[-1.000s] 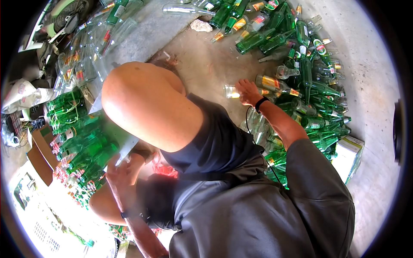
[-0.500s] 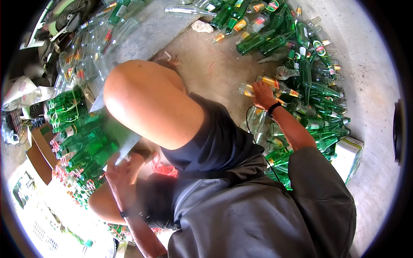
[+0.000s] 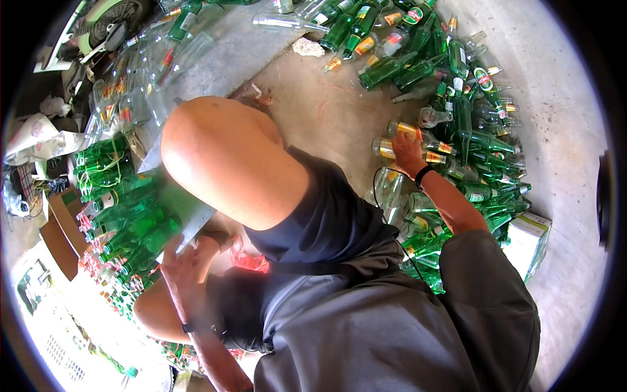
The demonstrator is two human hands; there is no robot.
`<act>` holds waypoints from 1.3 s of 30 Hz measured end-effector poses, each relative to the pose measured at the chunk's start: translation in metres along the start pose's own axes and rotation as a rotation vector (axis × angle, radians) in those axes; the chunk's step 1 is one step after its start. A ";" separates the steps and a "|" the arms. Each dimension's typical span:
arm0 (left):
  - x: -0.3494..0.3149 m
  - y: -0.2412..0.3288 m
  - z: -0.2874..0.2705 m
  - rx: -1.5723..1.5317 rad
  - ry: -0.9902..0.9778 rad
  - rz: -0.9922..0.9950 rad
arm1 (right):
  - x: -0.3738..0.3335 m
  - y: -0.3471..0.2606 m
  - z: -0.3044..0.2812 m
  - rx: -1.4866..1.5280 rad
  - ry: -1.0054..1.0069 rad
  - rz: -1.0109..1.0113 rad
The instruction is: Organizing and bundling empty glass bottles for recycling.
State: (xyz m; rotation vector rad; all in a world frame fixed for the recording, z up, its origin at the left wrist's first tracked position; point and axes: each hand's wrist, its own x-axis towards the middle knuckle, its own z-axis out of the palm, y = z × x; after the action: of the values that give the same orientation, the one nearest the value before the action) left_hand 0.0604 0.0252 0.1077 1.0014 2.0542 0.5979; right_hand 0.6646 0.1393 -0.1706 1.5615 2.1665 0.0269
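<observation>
At the right, my right hand (image 3: 408, 155) has its fingers curled over a clear glass bottle (image 3: 428, 138) with a yellow-orange label, which lies on its side. A second clear bottle with a similar label (image 3: 385, 149) lies beside it, partly under the hand. Both rest at the edge of a heap of green bottles (image 3: 484, 140). On the left, my left hand (image 3: 183, 264) is by my lower leg, fingers apart and hazy from glare. Its fingertips are close to a row of green bottles (image 3: 140, 228) and the pale edge of a board (image 3: 196, 225).
More clear bottles (image 3: 134, 91) lie at the far left. Tied green bottles (image 3: 101, 163) stand near an open cardboard box (image 3: 62, 228). A white stone (image 3: 308, 47) sits on the concrete floor (image 3: 307, 98). At the right is a white carton (image 3: 530, 235). Red plastic (image 3: 248, 255) lies between my legs.
The nearer clear bottle has shifted slightly right and nearer to me. My right hand has moved a little right, its fingers now over the upper bottle. My left hand stays almost still.
</observation>
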 end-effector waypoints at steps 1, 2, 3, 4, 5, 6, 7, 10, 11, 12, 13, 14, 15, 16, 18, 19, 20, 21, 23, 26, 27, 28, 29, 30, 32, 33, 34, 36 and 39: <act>0.000 -0.003 -0.001 -0.001 0.006 0.006 | 0.000 0.001 -0.002 0.001 0.003 -0.001; 0.001 -0.011 -0.005 0.045 -0.005 0.041 | -0.002 0.004 -0.004 -0.024 0.006 -0.005; 0.000 -0.015 -0.007 0.067 -0.008 0.059 | -0.003 0.006 -0.007 -0.049 0.009 -0.008; 0.001 -0.011 -0.005 0.087 -0.015 0.079 | -0.005 0.010 -0.008 -0.052 0.011 -0.005; -0.004 -0.002 -0.004 0.080 -0.021 0.088 | -0.006 0.013 -0.009 -0.007 0.049 -0.017; -0.004 -0.002 -0.003 0.075 -0.023 0.093 | -0.007 0.016 -0.010 0.037 0.088 -0.030; -0.005 -0.001 -0.002 0.070 -0.022 0.100 | -0.008 0.017 -0.009 0.036 0.092 -0.030; -0.004 -0.007 -0.004 0.104 0.015 0.176 | -0.008 0.016 -0.015 0.019 0.048 -0.015; -0.007 0.017 0.000 0.007 0.009 0.019 | -0.009 0.019 -0.011 0.013 0.050 -0.009; -0.007 0.032 0.004 -0.089 0.001 -0.137 | -0.010 0.020 -0.008 -0.004 0.064 -0.017; -0.008 0.037 0.003 -0.093 0.003 -0.134 | -0.009 0.020 -0.004 -0.016 0.079 -0.031; -0.007 0.041 0.003 -0.138 0.004 -0.195 | -0.008 0.021 0.000 -0.016 0.078 -0.021; -0.007 0.043 0.003 -0.184 0.005 -0.255 | -0.008 0.023 0.003 -0.019 0.081 -0.020; -0.006 0.040 0.002 -0.186 0.008 -0.253 | -0.007 0.022 0.002 -0.030 0.101 -0.020; -0.005 0.035 0.000 -0.181 0.004 -0.243 | -0.007 0.022 0.000 -0.042 0.124 -0.021; -0.007 0.034 -0.002 -0.178 0.008 -0.242 | -0.006 0.019 -0.016 0.030 0.078 -0.028; -0.008 0.038 -0.001 -0.210 -0.002 -0.232 | -0.004 0.018 -0.030 0.099 0.029 -0.030; -0.010 0.044 0.000 -0.226 -0.005 -0.227 | 0.001 0.018 -0.034 0.097 0.032 -0.031; -0.013 0.057 0.003 -0.241 -0.015 -0.223 | 0.015 0.015 -0.042 0.213 0.107 -0.031; -0.012 0.070 0.006 -0.175 -0.022 -0.241 | 0.060 0.013 -0.024 0.532 0.172 0.094; -0.010 0.072 0.007 -0.111 -0.024 -0.260 | 0.081 0.018 -0.010 0.775 0.191 0.171; -0.001 0.044 0.008 -0.056 -0.048 -0.187 | 0.097 0.024 -0.006 0.924 0.079 0.294; 0.001 0.019 0.000 -0.057 -0.033 -0.190 | 0.131 0.030 0.006 0.929 0.083 0.278; 0.014 -0.008 0.003 -0.109 -0.038 -0.196 | 0.154 0.060 0.029 1.076 -0.053 0.473; 0.016 -0.034 -0.002 -0.151 0.023 -0.240 | 0.186 0.047 0.029 1.256 -0.220 0.618; 0.013 -0.038 -0.006 -0.135 0.043 -0.254 | 0.198 0.032 0.016 1.420 -0.210 0.696; 0.013 -0.031 -0.005 -0.132 0.022 -0.271 | 0.203 0.026 0.002 1.574 -0.190 0.792; 0.013 -0.023 -0.004 -0.143 -0.014 -0.308 | 0.214 0.025 -0.005 1.584 -0.118 0.873; 0.015 -0.027 0.001 -0.134 0.007 -0.267 | 0.235 0.032 0.005 1.609 -0.060 0.999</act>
State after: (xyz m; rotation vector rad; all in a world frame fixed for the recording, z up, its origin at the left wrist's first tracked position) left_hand 0.0428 0.0219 0.0829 0.6347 2.0789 0.5892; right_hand 0.6380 0.3612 -0.2504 3.1025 0.8137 -1.6908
